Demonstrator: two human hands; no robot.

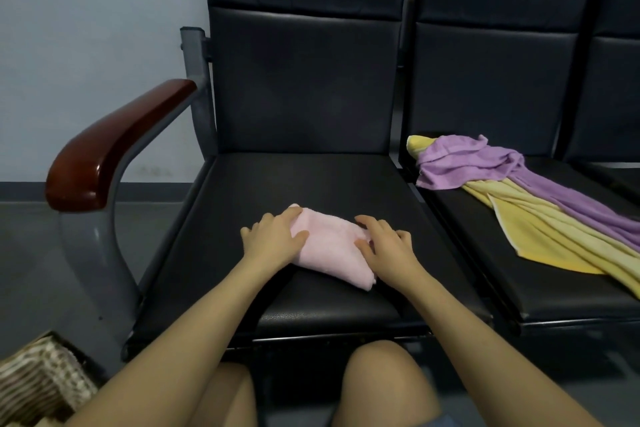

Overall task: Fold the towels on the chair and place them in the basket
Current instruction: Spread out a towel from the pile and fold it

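- The folded pink towel lies on the seat of the left chair, its long axis running from 10 o'clock to 4 o'clock.
- Your left hand rests flat on its 10 o'clock end, fingers spread and relaxed.
- Your right hand rests on its right edge, fingers slightly bent and spread.
- At 2 o'clock, on the next seat, a crumpled purple towel lies over a yellow towel.
- The basket sits at 8 o'clock on the floor, beyond the wooden armrest.
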